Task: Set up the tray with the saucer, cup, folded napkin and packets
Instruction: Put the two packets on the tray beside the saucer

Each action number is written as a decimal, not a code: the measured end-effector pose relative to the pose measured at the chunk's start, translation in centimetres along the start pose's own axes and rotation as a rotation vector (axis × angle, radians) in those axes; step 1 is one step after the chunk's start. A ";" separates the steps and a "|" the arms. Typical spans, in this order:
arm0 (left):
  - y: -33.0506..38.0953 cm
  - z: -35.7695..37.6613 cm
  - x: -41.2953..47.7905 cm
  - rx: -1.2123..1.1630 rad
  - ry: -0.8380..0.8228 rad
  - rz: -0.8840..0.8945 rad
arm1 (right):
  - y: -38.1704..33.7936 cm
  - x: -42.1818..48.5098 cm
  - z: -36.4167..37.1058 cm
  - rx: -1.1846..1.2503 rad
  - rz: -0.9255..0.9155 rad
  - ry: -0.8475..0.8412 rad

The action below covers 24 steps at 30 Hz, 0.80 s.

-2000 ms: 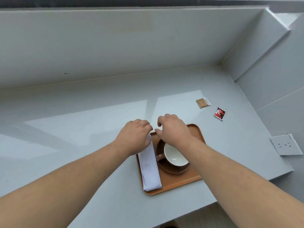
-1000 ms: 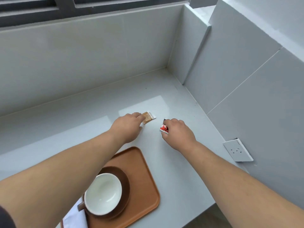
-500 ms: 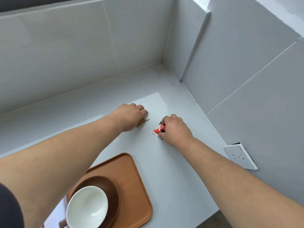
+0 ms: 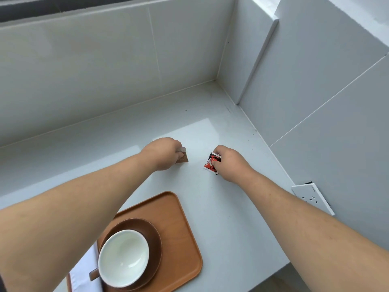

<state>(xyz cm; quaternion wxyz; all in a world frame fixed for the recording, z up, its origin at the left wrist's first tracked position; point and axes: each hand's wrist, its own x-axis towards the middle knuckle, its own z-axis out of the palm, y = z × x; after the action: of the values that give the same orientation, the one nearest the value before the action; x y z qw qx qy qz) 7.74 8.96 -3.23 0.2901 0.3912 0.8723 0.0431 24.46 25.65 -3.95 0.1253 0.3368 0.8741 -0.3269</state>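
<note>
An orange-brown tray (image 4: 179, 224) lies at the near edge of the grey counter. On it stands a dark brown saucer (image 4: 154, 241) with a white cup (image 4: 123, 257) on top. A folded white napkin (image 4: 84, 270) lies along the tray's left side, partly hidden by my left forearm. Beyond the tray, my left hand (image 4: 164, 153) pinches a brown packet (image 4: 182, 158) just above the counter. My right hand (image 4: 230, 163) pinches a red packet (image 4: 211, 162), held upright.
Grey tiled walls (image 4: 305, 91) close the counter (image 4: 221, 207) at the back and right, forming a corner. A white wall socket (image 4: 312, 198) sticks out of the right wall near my right forearm. The counter's front edge runs at the lower right.
Both hands left the napkin on the tray, reached to the two packets and took hold of them. The packets now stand lifted off the counter in my fingers.
</note>
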 end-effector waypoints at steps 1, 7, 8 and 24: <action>-0.3 -0.1 -0.7 -0.070 0.002 -0.028 | -0.3 -0.2 -0.1 0.030 0.005 -0.001; -2.6 0.6 -4.9 -0.252 -0.042 -0.113 | -2.8 -1.9 0.0 0.111 0.005 -0.082; -3.1 0.9 -5.5 -0.269 -0.051 -0.118 | -3.3 -2.2 0.1 0.105 -0.002 -0.102; -6.5 4.2 -12.0 -0.379 -0.110 -0.150 | -8.7 -6.2 5.9 0.015 -0.075 -0.257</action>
<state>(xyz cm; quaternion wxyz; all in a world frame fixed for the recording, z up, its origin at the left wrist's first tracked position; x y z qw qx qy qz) 12.02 -4.60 -3.00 0.4081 0.2655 0.8580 0.1635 23.23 13.75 -1.44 0.2214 0.2600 0.8604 -0.3784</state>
